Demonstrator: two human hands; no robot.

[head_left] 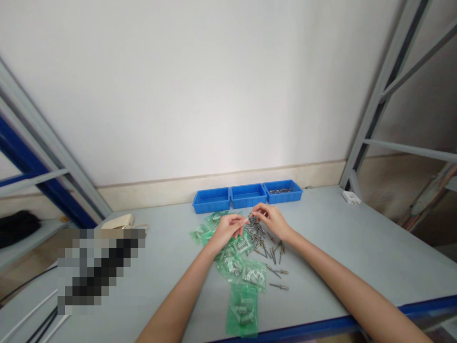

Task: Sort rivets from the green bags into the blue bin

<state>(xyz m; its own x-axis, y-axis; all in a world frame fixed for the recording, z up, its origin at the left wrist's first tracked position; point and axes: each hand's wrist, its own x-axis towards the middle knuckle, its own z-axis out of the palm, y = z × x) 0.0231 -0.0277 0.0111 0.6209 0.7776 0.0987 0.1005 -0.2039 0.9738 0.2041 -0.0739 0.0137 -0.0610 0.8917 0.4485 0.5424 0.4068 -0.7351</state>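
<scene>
Loose metal rivets (257, 231) in a heap beside green bags (244, 310)

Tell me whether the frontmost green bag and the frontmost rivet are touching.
Apart. The head view shows bare table between the bag and the rivet.

No text, label, brand, number or sign could be read anywhere in the head view. The green bags (244, 309), the blue bins (248, 196) and the white block (351, 197) on the worktop (321, 224) showed no legible lettering, and a patch at the lower left (102, 271) was pixelated.
</scene>
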